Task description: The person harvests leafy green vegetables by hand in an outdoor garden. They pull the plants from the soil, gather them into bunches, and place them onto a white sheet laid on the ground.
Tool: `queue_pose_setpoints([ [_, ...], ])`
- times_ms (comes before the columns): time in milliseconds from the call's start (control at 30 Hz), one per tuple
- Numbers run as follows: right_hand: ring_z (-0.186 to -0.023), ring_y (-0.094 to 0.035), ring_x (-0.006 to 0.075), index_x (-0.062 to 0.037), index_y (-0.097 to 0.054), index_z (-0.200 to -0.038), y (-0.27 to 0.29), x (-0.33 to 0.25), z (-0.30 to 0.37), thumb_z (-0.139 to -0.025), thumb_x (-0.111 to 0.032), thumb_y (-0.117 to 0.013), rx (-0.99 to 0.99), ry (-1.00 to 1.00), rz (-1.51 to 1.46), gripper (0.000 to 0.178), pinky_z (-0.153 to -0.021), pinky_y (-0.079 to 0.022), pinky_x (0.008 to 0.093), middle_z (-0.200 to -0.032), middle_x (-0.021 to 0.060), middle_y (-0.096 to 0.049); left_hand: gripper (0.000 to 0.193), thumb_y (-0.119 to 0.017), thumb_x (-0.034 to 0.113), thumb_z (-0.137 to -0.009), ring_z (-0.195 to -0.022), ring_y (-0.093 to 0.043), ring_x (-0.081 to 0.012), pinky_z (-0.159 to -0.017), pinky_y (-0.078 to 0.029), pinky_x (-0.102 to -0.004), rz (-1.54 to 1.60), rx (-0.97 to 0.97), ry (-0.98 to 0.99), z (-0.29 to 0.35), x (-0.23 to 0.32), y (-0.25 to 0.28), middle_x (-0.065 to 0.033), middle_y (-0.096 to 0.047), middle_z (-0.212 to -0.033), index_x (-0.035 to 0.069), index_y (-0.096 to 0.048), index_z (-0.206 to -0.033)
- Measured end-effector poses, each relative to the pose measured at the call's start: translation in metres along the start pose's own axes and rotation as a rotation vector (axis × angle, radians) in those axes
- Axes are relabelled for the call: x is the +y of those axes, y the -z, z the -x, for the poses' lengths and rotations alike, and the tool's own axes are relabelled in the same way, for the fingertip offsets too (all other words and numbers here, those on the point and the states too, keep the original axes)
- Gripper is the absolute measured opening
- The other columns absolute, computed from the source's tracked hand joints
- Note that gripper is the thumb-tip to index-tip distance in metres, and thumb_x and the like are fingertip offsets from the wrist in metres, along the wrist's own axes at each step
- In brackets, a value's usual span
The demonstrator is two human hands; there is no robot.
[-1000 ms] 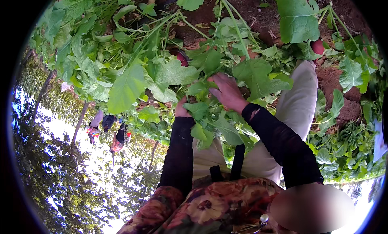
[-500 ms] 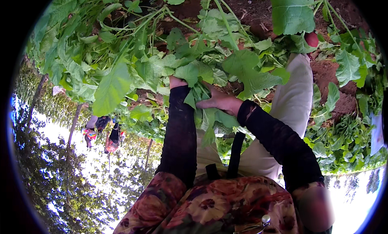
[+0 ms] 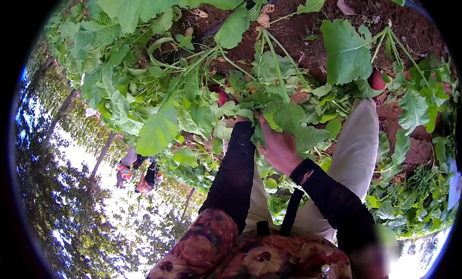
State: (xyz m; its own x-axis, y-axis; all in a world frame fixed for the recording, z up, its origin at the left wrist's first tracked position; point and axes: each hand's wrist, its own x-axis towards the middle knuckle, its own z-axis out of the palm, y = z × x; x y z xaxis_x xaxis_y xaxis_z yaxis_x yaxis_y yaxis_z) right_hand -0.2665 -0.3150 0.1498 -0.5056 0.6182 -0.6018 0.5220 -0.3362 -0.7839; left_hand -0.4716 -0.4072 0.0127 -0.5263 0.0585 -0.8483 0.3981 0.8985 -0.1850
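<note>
Leaves crowd the right hand; a trouser leg blocks rightward passage; soil offers clearance toward its far edge.

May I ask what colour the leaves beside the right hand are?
The leaves are green, clearest in the head view.

I look through the left of two wide fisheye cameras worn on the person's head, facing steeply down, with the bare right hand close and near mid-view. The curved view takes in reddish-brown bare soil beyond the hand, a dark-red floral cloth top below it, and distant leafy trees to its lower left.
</note>
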Motion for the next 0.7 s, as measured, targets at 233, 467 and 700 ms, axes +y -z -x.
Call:
queue_pose_setpoints([
  [233,-0.065,-0.058,0.0259,0.0024,-0.044,-0.128,0.008,0.02,0.021,-0.067,-0.013,-0.063,-0.116,0.3,0.38,0.066,-0.068,-0.044,0.0376,-0.07,0.0102,-0.057,0.046,-0.069,0.015,-0.068,-0.094,-0.06,-0.0306,-0.078,-0.052,-0.0389,-0.211,-0.175,0.008,0.022,0.021,-0.034,-0.0158,-0.06,-0.103,-0.001,-0.056,-0.109],
  [467,-0.055,-0.055,0.0246,0.0022,-0.042,-0.132,0.039,-0.033,0.041,-0.068,-0.007,-0.06,-0.318,0.673,-0.146,0.067,-0.057,-0.043,0.0365,-0.062,0.0082,-0.054,0.046,-0.069,0.019,-0.068,-0.095,-0.058,-0.0323,-0.077,-0.051,-0.0399,-0.522,-0.13,0.042,0.026,0.015,-0.013,-0.0161,-0.058,-0.104,0.0,-0.057,-0.108],
  [700,-0.068,-0.06,0.0321,0.0005,-0.042,-0.129,0.026,0.012,0.046,-0.07,-0.008,-0.062,-0.319,0.256,-0.158,0.062,-0.063,-0.046,0.0414,-0.073,0.015,-0.059,0.047,-0.069,0.023,-0.068,-0.097,-0.057,-0.034,-0.077,-0.051,-0.0409,-0.789,-0.09,-0.066,0.003,0.04,0.061,-0.0164,-0.057,-0.105,0.001,-0.057,-0.107],
])
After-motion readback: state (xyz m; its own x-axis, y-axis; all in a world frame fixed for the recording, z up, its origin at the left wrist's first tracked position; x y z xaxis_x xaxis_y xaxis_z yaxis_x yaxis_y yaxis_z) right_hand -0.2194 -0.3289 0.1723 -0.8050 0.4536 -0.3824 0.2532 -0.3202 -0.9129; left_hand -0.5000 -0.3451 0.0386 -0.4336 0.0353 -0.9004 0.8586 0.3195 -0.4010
